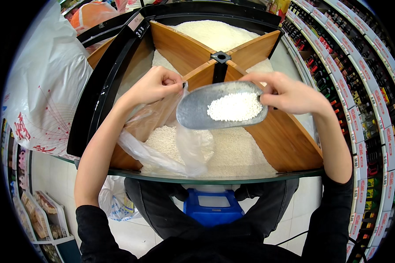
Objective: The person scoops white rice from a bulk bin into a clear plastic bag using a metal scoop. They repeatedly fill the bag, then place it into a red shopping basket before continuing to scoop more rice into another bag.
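My left hand [159, 85] pinches the rim of a clear plastic bag [192, 144], which hangs down over the grain in the nearest compartment. White rice [163, 139] shows through or beside the film; which of the two I cannot tell everywhere. In my right hand [286, 93] is a metal scoop [192, 110] with a heap of white rice grains [235, 107] in its rear half. The scoop is level above the compartment, its front lip overlapping the bag's upper part. How the right fingers wrap its handle is partly hidden.
Wooden dividers [184, 49] split the black-rimmed bin [95, 95] around a central post [221, 57]. More white grain [217, 34] fills the far compartment. A large white printed sack [46, 82] stands at left, bottle shelves [352, 98] at right. A blue stool [214, 215] is below.
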Motion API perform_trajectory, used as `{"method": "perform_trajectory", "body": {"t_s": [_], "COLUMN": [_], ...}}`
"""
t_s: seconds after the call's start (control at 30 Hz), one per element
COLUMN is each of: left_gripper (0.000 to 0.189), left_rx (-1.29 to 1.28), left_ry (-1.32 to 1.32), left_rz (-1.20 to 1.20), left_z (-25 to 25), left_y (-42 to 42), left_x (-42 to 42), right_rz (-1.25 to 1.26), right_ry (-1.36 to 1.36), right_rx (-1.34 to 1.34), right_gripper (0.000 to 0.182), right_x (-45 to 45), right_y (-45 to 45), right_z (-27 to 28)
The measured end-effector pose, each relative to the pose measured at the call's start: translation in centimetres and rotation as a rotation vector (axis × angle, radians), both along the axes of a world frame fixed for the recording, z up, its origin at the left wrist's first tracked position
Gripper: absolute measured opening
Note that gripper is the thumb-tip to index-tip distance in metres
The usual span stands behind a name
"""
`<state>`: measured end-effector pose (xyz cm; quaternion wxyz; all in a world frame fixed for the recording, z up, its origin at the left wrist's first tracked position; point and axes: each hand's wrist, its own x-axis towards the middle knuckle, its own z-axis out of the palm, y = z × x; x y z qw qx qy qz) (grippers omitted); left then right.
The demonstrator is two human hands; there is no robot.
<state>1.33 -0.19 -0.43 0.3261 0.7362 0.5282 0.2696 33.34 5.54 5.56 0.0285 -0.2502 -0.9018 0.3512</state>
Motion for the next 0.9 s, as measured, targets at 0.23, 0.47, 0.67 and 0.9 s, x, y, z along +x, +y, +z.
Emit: {"method": "perform_trajectory", "body": {"t_s": [0.23,0.47,0.67,0.9], "left_gripper": [0.019,0.022,0.019,0.018], "left_rx": [0.134,0.229,0.163,0.042], "left_ry": [0.033,0.034,0.079,0.101], "left_rz": [-0.092,-0.028,-0.022,0.004], "left_z": [0.4,-1.0,0.5,0.0], "left_y": [0.1,0.6,0.0,0.0], "left_x": [-0.3,-0.9,0.2,-0.2], "right_rz": [0.046,0.153,0.063,-0.063], "right_ry": [0.037,0.143,0.228,-0.268], "right_rx": [0.540,1.303,1.510,1.196], "right_gripper": [0.044,0.038,0.048,0.032], "right_x": [-4.7,-7.9,-4.1,0.0], "right_y": [-1.9,-3.7,-2.2,-2.6], "right_z": [3.7,1.7,3.1,2.7]}}
